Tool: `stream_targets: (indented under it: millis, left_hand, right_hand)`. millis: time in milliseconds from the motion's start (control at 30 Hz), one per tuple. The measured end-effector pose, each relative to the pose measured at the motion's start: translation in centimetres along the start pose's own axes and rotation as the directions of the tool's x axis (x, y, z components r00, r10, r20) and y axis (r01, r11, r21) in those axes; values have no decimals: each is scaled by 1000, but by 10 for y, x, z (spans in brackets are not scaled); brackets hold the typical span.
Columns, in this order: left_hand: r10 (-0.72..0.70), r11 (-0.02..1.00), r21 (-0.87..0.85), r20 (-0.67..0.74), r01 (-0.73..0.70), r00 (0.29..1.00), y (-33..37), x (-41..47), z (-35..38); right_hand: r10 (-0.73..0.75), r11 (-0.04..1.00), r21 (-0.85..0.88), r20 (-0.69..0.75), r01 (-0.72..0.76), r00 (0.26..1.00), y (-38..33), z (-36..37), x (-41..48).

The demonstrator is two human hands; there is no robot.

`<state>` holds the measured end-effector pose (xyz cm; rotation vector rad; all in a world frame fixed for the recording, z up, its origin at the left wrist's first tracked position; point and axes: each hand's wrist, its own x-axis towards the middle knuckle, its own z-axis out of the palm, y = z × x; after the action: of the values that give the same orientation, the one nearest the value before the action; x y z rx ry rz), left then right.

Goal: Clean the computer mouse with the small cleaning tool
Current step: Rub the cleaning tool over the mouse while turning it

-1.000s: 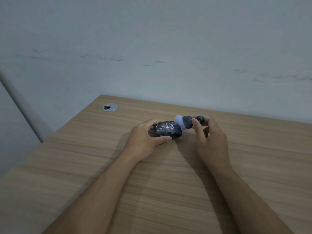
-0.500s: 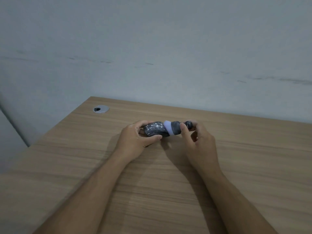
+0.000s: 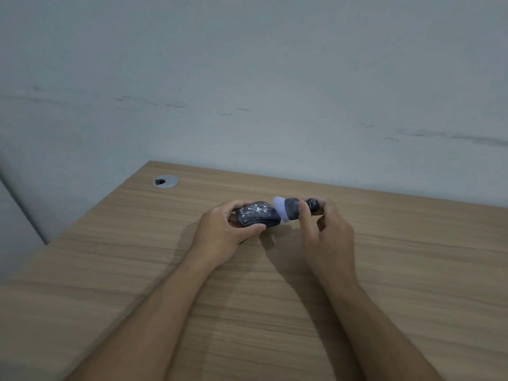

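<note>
A dark computer mouse (image 3: 258, 215) flecked with white specks sits on the wooden desk (image 3: 412, 270), held at its sides by my left hand (image 3: 225, 232). My right hand (image 3: 328, 232) grips a small cleaning tool (image 3: 294, 209) by its dark handle, thumb and fingers around the knobbed end. The tool's pale lilac brush head points left and touches the right end of the mouse. The underside of the mouse is hidden.
A round metal cable grommet (image 3: 165, 181) is set into the desk near its far left corner. A grey wall (image 3: 247, 92) rises right behind the desk. The desk's left edge runs diagonally toward me.
The brush head swept left over the top of the mouse half a second ago and has now drawn back to the mouse's right end. My left hand keeps its hold.
</note>
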<state>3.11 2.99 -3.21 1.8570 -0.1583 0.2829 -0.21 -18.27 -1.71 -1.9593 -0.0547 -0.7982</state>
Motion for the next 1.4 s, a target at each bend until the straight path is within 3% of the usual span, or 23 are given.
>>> stream_targets:
  millis: [100, 233, 400, 567, 733, 867, 1033, 1200, 1333, 1400]
  left_hand:
    - [14, 1000, -8, 20, -14, 1000, 0, 1, 0]
    - [29, 1000, -9, 49, -28, 998, 0, -2, 0]
    - [71, 997, 2, 63, -71, 996, -1, 0, -1]
    - [35, 999, -25, 68, -33, 997, -1, 0, -1]
    - [17, 999, -37, 77, -15, 997, -2, 2, -1]
    - [11, 1000, -20, 70, -9, 997, 0, -1, 0]
    - [10, 1000, -21, 51, -9, 999, -2, 3, -1]
    - [0, 1000, -1, 64, 0, 998, -2, 1, 0]
    - [1, 1000, 15, 48, -2, 999, -3, 3, -1]
    - [7, 1000, 23, 35, -8, 999, -2, 2, -1]
  right_hand:
    - [-73, 996, -46, 38, 75, 997, 0, 3, -1]
    - [-32, 996, -86, 52, 36, 998, 13, 10, 6]
    - [-197, 975, -85, 88, 204, 976, 11, 13, 6]
    - [-131, 985, -110, 13, 131, 991, 15, 11, 10]
    - [-199, 967, -146, 66, 207, 978, 12, 11, 3]
    - [-88, 990, -114, -28, 84, 996, 11, 5, 7]
    - [-170, 976, -133, 29, 172, 985, 1, 5, -3]
    - [-62, 994, -95, -55, 56, 997, 7, 1, 4]
    - [-154, 981, -115, 11, 155, 988, 0, 3, -3]
    - [-109, 982, -154, 15, 110, 994, 6, 7, -1]
